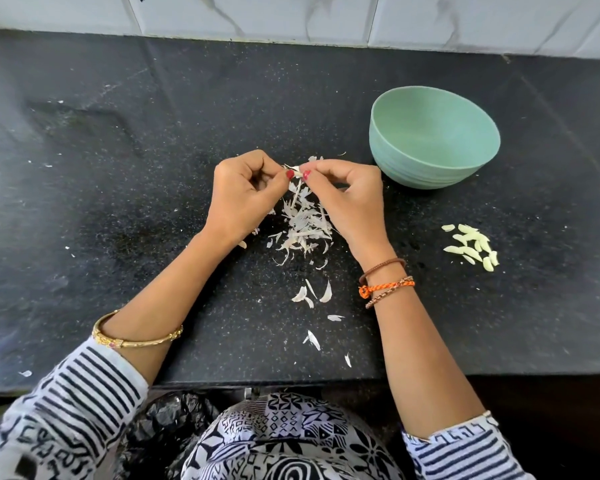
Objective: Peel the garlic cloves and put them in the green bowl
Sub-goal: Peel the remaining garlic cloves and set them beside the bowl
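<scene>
Head view: hands [297,183] hide most of the pinched garlic clove [297,169].

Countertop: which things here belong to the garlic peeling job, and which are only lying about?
Job:
clove, pinched by left hand and right hand
peeled cloves, piled on the counter
green bowl, nothing visible inside

Lying about:
skins, heaped below the hands
black bag, at the counter edge

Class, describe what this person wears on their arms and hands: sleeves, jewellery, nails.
Both sleeves are white with dark stripes and patterned cuffs. The left forearm carries a gold bangle; the right wrist has brown, orange and beaded cord bracelets. Thumbnails are painted red.
</scene>
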Tool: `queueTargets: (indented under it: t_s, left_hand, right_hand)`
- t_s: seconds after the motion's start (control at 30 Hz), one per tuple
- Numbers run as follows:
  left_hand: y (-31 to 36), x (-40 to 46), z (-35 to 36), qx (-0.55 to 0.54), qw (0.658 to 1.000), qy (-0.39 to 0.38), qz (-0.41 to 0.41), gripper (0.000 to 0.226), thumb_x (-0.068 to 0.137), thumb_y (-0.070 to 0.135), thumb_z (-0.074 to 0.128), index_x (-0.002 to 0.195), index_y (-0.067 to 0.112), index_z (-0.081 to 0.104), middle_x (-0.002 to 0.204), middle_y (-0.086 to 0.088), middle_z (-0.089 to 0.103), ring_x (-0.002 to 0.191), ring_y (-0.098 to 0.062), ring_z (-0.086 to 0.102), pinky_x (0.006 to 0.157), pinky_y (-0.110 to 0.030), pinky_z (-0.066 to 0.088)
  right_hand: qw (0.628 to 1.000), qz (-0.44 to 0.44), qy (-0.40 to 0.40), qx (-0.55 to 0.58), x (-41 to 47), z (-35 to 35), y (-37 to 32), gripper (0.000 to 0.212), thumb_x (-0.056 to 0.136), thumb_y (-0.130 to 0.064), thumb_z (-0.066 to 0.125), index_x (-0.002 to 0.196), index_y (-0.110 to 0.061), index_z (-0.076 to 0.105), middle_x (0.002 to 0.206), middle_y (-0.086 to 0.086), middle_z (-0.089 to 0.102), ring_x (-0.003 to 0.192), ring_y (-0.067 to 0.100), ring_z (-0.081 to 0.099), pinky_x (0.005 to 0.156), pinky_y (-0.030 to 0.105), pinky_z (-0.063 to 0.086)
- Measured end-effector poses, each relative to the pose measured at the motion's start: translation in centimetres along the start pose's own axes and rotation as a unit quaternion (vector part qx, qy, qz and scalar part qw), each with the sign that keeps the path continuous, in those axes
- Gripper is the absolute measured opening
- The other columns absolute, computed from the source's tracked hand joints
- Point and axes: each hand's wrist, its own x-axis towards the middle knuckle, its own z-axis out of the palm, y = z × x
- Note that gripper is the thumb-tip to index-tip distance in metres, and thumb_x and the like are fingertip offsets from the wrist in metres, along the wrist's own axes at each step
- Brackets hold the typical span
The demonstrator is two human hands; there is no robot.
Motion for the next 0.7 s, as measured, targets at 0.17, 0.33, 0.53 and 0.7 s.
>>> queueTargets:
  t_s: [0.17, 0.33, 0.53, 0.7]
  left_hand:
    - [-0.01, -0.16, 0.09, 0.02, 1.0, -0.012, 0.012, 0.015, 0.079, 0.013, 0.063, 0.065, 0.016, 0.057, 0.052, 0.021, 0.053, 0.047, 0.002, 0.039, 0.049, -0.008, 0.031]
    - [0.05, 0.04, -0.17, 0.008, 1.0, 0.005, -0.005, 0.018, 0.08, 0.015, 0.061, 0.064, 0.02, 0.056, 0.05, 0.021, 0.052, 0.046, 0.002, 0.04, 0.048, -0.009, 0.031]
    - [0.09, 0.33, -0.16, -0.024, 0.999, -0.011, -0.043, 0.024, 0.079, 0.013, 0.06, 0.058, 0.02, 0.051, 0.044, 0.017, 0.047, 0.044, 0.002, 0.037, 0.047, -0.01, 0.03]
    - [0.05, 0.39, -0.14, -0.054, 0.997, -0.023, -0.059, 0.024, 0.078, 0.014, 0.059, 0.057, 0.018, 0.049, 0.042, 0.017, 0.045, 0.042, 0.002, 0.034, 0.046, -0.01, 0.027]
  right_hand:
    - [0.995, -0.042, 0.008, -0.095, -0.11, 0.15, 0.32, 0.012, 0.08, -0.016, 0.063, 0.081, -0.012, 0.074, 0.07, -0.003, 0.07, 0.065, 0.009, 0.062, 0.066, 0.034, 0.053]
    - [0.989, -0.071, -0.03, -0.124, -0.08, 0.15, 0.19, 0.012, 0.085, -0.015, 0.062, 0.084, -0.014, 0.074, 0.076, -0.006, 0.069, 0.069, 0.006, 0.059, 0.069, 0.032, 0.051]
    - [0.972, -0.136, -0.03, -0.188, -0.1, -0.08, 0.3, 0.014, 0.085, -0.017, 0.06, 0.091, -0.016, 0.073, 0.085, -0.003, 0.071, 0.085, 0.018, 0.059, 0.067, 0.029, 0.045]
    - [0.945, -0.217, -0.002, -0.244, -0.15, 0.1, 0.6, 0.014, 0.084, -0.017, 0.057, 0.085, -0.013, 0.07, 0.075, 0.001, 0.069, 0.076, 0.024, 0.059, 0.058, 0.031, 0.043]
